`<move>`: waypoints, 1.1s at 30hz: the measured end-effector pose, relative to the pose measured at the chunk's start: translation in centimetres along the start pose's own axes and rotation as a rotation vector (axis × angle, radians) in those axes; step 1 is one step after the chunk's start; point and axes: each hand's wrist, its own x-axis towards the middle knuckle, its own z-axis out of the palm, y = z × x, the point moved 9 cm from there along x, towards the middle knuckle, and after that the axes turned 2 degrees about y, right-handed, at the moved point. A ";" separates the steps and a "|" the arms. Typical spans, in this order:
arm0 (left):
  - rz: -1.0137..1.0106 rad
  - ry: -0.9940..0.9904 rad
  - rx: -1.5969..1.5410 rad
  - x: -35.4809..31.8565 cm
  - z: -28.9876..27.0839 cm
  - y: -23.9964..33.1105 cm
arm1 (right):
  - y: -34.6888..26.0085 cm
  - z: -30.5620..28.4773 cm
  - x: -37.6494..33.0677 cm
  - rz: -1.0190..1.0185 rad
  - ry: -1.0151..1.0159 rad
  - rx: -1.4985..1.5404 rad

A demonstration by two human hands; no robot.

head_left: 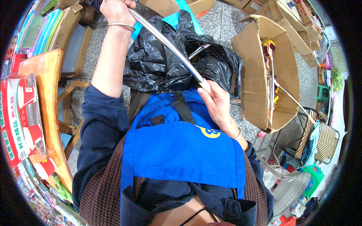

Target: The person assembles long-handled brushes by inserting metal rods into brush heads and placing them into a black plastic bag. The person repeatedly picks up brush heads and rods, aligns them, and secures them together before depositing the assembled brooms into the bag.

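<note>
A shiny metal pole slants across in front of me, from the upper left down toward my lap. Its far end is gripped by my left hand, fingers curled around it. My right hand holds the near end, thumb laid along its pale tip. Beneath the pole spreads a crumpled black plastic bag. A second metal rod sticks out of the bag's folds; the rest of it is hidden. My blue apron covers my lap.
To the right stands an open cardboard box with long sticks and yellow and dark red pieces. A wooden table is at my left, bearing red paper cups. Farther right are a folding chair and a green plastic container.
</note>
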 end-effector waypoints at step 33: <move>-0.451 -0.301 -0.436 -3.8 2.5 0.0 | -6.7 -2.8 -0.6 -0.248 0.070 -0.263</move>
